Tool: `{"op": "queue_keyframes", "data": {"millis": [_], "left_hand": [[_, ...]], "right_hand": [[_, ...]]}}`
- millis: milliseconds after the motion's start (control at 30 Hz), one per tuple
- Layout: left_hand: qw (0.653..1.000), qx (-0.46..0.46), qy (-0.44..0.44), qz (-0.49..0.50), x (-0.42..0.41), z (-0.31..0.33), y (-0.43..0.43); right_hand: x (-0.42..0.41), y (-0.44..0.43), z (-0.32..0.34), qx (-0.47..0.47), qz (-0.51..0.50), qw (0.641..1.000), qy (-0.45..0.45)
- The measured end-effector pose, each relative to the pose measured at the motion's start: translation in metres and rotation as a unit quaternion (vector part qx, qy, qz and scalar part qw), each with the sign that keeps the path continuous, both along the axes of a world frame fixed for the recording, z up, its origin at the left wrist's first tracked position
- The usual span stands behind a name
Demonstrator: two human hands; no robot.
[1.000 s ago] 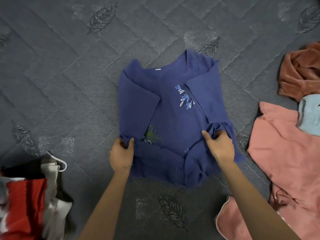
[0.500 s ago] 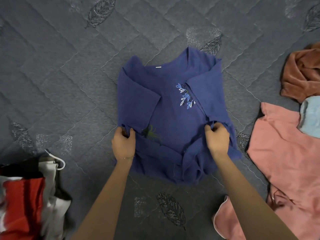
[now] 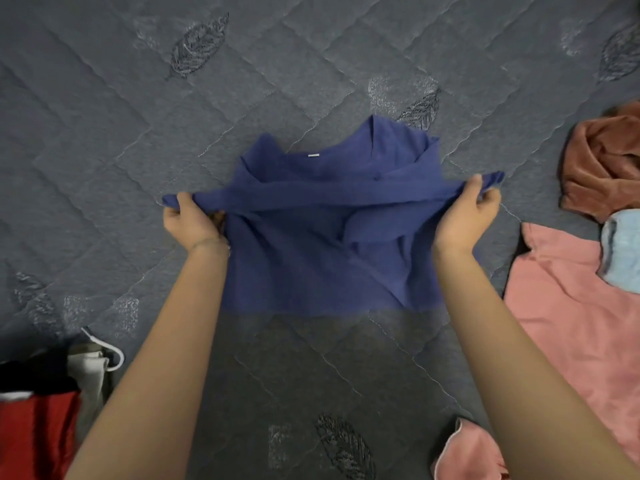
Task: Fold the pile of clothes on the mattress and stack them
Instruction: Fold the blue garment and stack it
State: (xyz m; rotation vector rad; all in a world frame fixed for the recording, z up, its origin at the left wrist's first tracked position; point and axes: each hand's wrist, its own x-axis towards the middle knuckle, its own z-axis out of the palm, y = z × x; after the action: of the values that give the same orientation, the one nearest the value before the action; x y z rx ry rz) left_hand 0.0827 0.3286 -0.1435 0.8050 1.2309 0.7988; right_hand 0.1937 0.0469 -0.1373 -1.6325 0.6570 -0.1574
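- The blue T-shirt is lying mid-mattress, with its collar pointing away from the person.
- The left hand is clenching the lifted hem's left end.
- The right hand is clenching its right end, and the hem is stretching taut between the two hands.
- A pink garment, a brown garment and a pale blue piece, possibly a towel, are lying to the right.
- A red, white and black heap is sitting at lower left.

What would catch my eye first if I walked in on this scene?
The blue shirt in the middle of the grey quilted mattress, one edge lifted and pulled taut between the left hand and the right hand. To the right lie a pink garment and a rust-brown cloth; a red and white heap sits at the lower left.
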Motion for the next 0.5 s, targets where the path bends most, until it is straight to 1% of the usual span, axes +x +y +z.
{"op": "queue_keyframes", "data": {"millis": [67, 100, 167, 200, 233, 267, 300, 333, 367, 400, 433, 467, 500], "left_hand": [[0.998, -0.03, -0.041, 0.041, 0.019, 0.003, 0.006], [0.995, -0.047, -0.063, 0.055, 0.026, 0.003, 0.009], [0.99, -0.087, -0.104, 0.035, 0.032, -0.001, 0.014], [0.99, -0.092, -0.102, 0.005, 0.032, -0.006, 0.016], [0.992, -0.085, -0.083, -0.033, 0.031, -0.012, 0.016], [0.995, -0.047, -0.04, -0.082, 0.03, -0.019, 0.014], [0.99, 0.029, 0.021, -0.136, 0.026, -0.024, 0.009], [0.967, 0.136, 0.089, -0.195, 0.019, -0.029, 0.002], [0.926, 0.237, 0.136, -0.261, 0.012, -0.037, -0.005], [0.875, 0.314, 0.176, -0.325, 0.003, -0.045, -0.013], [0.821, 0.373, 0.216, -0.374, -0.004, -0.051, -0.02], [0.772, 0.422, 0.252, -0.403, -0.009, -0.056, -0.025], [0.728, 0.47, 0.278, -0.414, -0.012, -0.06, -0.029]], "right_hand": [[0.029, 0.01, 0.0, 0.029, -0.032, 0.999, 0.024], [0.042, 0.012, -0.002, 0.063, -0.032, 0.997, 0.038], [0.056, 0.019, -0.004, 0.176, 0.008, 0.982, 0.062], [0.057, 0.021, -0.006, 0.206, 0.041, 0.975, 0.073], [0.056, 0.023, -0.007, 0.195, 0.077, 0.974, 0.081], [0.053, 0.025, -0.01, 0.156, 0.11, 0.978, 0.082], [0.047, 0.024, -0.014, 0.096, 0.143, 0.982, 0.074], [0.041, 0.021, -0.02, 0.028, 0.175, 0.982, 0.059], [0.034, 0.018, -0.026, -0.039, 0.207, 0.976, 0.05], [0.026, 0.015, -0.032, -0.108, 0.239, 0.964, 0.05], [0.019, 0.011, -0.039, -0.174, 0.269, 0.946, 0.047], [0.013, 0.008, -0.043, -0.227, 0.299, 0.926, 0.036], [0.008, 0.007, -0.046, -0.259, 0.327, 0.909, 0.02]]}}
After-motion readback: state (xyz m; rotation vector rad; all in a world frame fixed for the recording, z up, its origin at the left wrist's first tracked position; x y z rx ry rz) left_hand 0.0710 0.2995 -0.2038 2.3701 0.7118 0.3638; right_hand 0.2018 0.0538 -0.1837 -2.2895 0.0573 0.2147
